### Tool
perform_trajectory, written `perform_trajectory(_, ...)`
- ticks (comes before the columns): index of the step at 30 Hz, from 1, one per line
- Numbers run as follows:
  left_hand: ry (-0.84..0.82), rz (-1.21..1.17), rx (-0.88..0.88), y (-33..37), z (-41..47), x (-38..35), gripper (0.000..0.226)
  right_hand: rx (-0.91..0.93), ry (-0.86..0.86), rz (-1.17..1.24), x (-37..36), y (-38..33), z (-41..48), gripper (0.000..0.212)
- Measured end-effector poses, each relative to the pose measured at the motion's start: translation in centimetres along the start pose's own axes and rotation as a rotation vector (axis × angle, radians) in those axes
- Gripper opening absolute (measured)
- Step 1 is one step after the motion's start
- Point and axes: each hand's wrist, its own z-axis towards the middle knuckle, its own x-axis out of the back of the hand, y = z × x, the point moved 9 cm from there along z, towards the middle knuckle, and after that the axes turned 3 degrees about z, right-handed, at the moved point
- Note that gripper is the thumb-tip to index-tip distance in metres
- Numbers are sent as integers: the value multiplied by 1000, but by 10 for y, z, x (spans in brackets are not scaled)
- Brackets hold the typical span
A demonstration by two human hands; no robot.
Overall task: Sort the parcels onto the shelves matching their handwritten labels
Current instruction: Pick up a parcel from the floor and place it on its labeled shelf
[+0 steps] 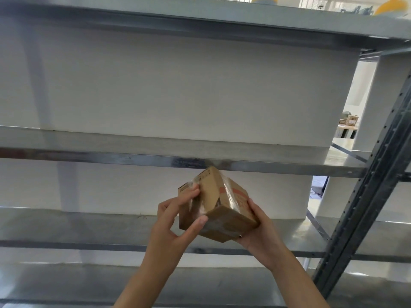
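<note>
Steel shelves (200, 162), parcel (216, 206) tilted, corner up

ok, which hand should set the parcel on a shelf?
Probably right: the right hand cups the parcel from below, bearing it. The left hand only pinches its near side.

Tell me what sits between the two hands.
In the head view, only the taped cardboard parcel sits between the left hand and right hand; both grip it.
</note>
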Motion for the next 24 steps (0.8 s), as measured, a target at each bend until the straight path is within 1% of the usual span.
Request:
perform_trajectory(3,-11,-85,-44,8,0,-4,39,-17,28,26,7,3,0,48)
perform_trajectory(6,22,-170,-82,6,4,-2,26,-17,44,51,9,2,0,48)
perform_trajectory(10,96,-377,6,1,9,3,29,-25,60,103,9,2,0,42)
perform_trajectory(16,128,-599,121,-9,8,3,20,-71,78,-10,11,7,4,41)
perform_trajectory(17,131,-636,146,-11,8,2,21,-70,79,-20,11,7,5,41)
perform_trajectory(20,150,-737,242,-18,9,1,45,-47,82,-41,12,7,10,45)
perform_trajectory(21,149,-752,281,-20,9,0,50,-36,81,-38,12,7,11,46)
perform_trajectory(24,87,-675,348,-20,9,-2,50,10,85,-66,10,2,13,46)
